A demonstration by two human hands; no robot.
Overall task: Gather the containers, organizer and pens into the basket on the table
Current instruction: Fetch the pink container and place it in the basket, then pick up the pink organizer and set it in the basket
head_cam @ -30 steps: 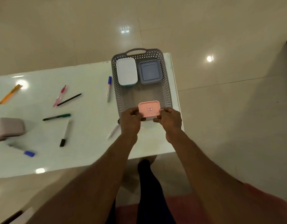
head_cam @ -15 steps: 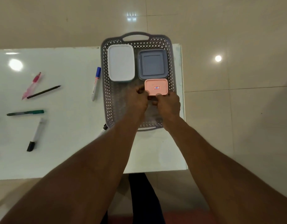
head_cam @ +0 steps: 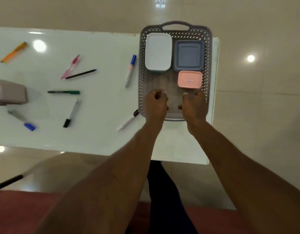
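The grey perforated basket [head_cam: 140, 81] stands at the right end of the white table [head_cam: 102, 135]. Inside it lie a white container [head_cam: 158, 51], a blue-grey container [head_cam: 189, 55] and a small pink container [head_cam: 189, 79], which nothing touches. My left hand [head_cam: 156, 105] hovers over the basket's near part with fingers curled in and nothing in them. My right hand [head_cam: 194, 105] sits just below the pink container, fingers loosely apart, holding nothing. A pinkish-grey organizer [head_cam: 9, 92] rests at the table's left edge. Several pens lie loose on the table.
Near the basket are a blue-capped marker [head_cam: 131, 70] and a white pen [head_cam: 128, 120]. Further left lie a black-capped marker [head_cam: 71, 114], green pen [head_cam: 63, 92], black pen [head_cam: 80, 74], pink pen [head_cam: 70, 66], orange pen [head_cam: 14, 52] and another blue-capped marker [head_cam: 21, 119].
Both hands carried the pink container into the basket, set it below the blue-grey one, let go and drew back toward me.
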